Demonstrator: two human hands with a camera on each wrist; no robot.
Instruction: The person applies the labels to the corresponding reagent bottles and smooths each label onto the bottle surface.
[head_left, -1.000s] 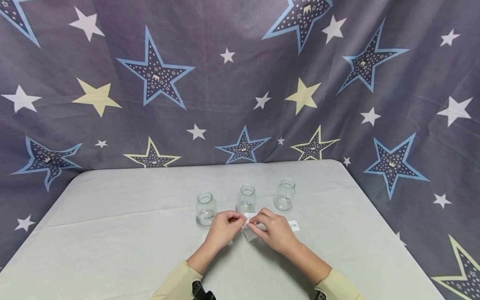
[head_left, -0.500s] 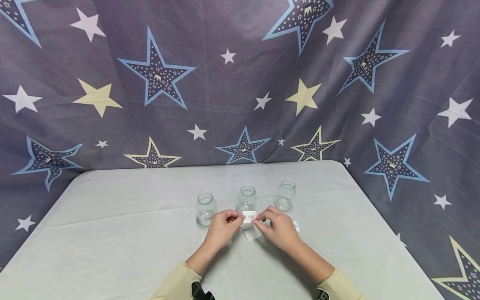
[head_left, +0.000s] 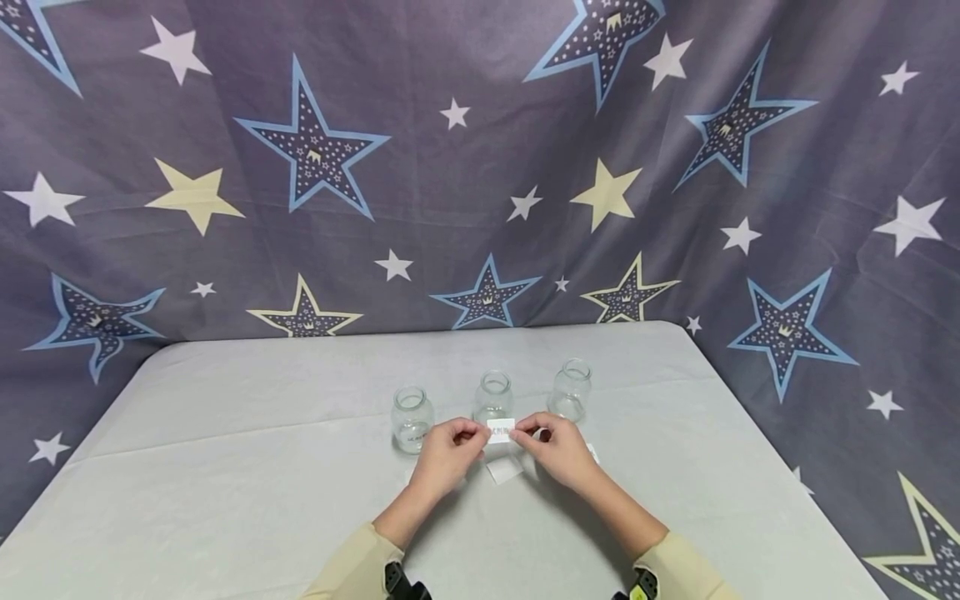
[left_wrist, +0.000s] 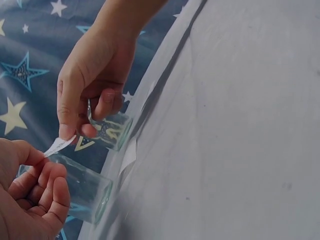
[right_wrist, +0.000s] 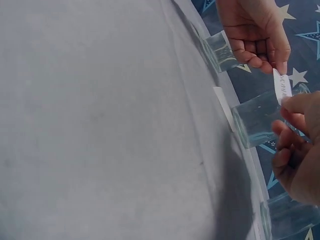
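Observation:
A small white label (head_left: 501, 430) with printed characters is stretched between both hands, in front of the middle glass jar (head_left: 493, 395). My left hand (head_left: 448, 454) pinches its left end between thumb and index finger. At the other end, my right hand (head_left: 557, 448) pinches the label the same way. The right wrist view shows the label (right_wrist: 282, 86) slightly bent, close to the jar (right_wrist: 257, 117) behind it. On the table below the hands lies a white paper piece (head_left: 504, 469).
The left glass jar (head_left: 412, 419) carries a printed label low on its front. To the right stands another glass jar (head_left: 571, 390). Another white slip (head_left: 592, 452) pokes out beyond the right hand on the white-covered table (head_left: 262, 467). A star-patterned curtain (head_left: 420, 208) hangs behind.
The right hand has shifted to the label's right end, and the label's printed face now shows flat between the hands. The white paper piece below is more exposed. The jars stand still.

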